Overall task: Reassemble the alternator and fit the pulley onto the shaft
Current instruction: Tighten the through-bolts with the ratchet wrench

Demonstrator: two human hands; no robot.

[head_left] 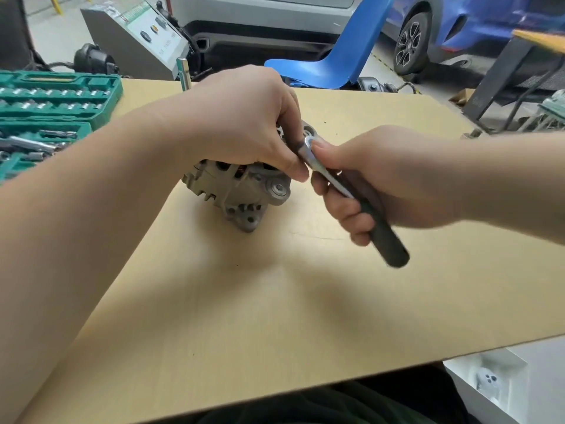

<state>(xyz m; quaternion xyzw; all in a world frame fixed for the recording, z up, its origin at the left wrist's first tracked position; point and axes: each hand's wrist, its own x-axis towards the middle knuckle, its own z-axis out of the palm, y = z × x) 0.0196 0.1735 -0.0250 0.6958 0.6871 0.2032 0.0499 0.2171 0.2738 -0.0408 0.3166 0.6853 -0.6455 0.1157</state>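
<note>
A grey cast alternator (241,188) stands on the tan tabletop (275,301) near the middle. My left hand (244,123) reaches over its top, fingers curled round the upper part and hiding the pulley and shaft end. My right hand (376,182) grips a ratchet wrench (351,194) by its dark handle, thumb pressed on the shiny head, which sits right against my left fingertips above the alternator. The handle end points toward me and to the right.
A green socket set case (52,102) lies open at the table's left edge. A slim metal rod (184,73) stands at the far edge. Behind are a blue chair (345,53), a grey machine (137,35) and parked cars.
</note>
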